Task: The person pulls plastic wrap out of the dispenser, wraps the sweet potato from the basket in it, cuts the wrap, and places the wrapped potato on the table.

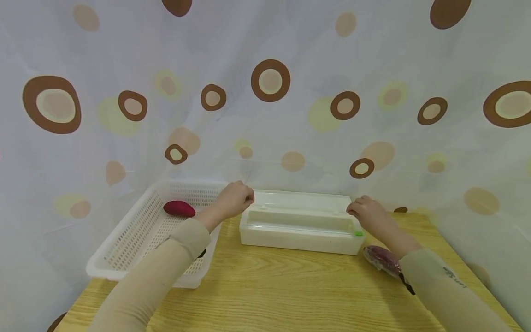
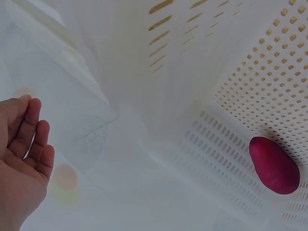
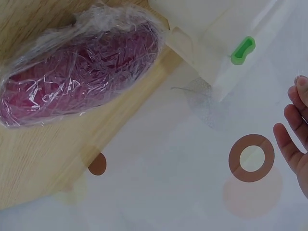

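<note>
My left hand (image 1: 235,199) is raised over the left end of a white cling film dispenser (image 1: 298,242), its thumb pressed to the index fingertip. Over the other end, my right hand (image 1: 368,211) pinches in the same way. Between them a clear sheet of cling film seems to stretch, barely visible; a faint glint shows at the right fingertips (image 3: 301,83). A green slider (image 3: 243,50) sits at the dispenser's right corner. Beside it, under my right forearm, lies a purple-red oblong piece wrapped in film (image 3: 86,72).
On the left stands a white perforated basket (image 1: 124,230), holding one smooth magenta piece shaped like a sweet potato (image 1: 179,209). My left forearm crosses the basket's right side. A wood-grain table (image 1: 265,295) carries everything, with a spotted curtain (image 1: 265,129) behind it.
</note>
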A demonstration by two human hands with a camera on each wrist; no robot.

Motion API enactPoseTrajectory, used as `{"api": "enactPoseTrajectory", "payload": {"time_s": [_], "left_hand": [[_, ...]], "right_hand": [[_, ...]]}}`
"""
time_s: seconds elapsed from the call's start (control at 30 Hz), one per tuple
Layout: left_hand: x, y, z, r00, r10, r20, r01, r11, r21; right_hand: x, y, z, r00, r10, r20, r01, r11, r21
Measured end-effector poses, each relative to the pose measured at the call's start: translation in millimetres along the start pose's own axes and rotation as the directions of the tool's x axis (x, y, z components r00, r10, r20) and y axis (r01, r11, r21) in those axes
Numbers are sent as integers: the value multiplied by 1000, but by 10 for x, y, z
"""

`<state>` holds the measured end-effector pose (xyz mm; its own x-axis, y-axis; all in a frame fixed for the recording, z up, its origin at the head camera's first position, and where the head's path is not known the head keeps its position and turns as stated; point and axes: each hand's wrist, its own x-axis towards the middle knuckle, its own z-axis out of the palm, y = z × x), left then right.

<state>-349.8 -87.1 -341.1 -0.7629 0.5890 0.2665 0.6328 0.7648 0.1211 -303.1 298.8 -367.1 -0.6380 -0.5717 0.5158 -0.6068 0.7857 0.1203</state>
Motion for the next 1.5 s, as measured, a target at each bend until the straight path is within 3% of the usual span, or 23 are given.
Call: {"api": "enactPoseTrajectory", "payload": {"time_s": [0.4,0.9,1.5], "left_hand": [[11,26,-67,999,-4,-44,6,999,47],[13,71,-245,994,17,-105,-11,998,54],[30,69,-351,993,-2,-115,8,999,50]], "right_hand": [[53,21,-124,1000,8,17,-8,999,-33],[111,25,-260,999,-40,-35,38,998,-40],[177,15,-423,1000,-1,25,2,999,-39]]}}
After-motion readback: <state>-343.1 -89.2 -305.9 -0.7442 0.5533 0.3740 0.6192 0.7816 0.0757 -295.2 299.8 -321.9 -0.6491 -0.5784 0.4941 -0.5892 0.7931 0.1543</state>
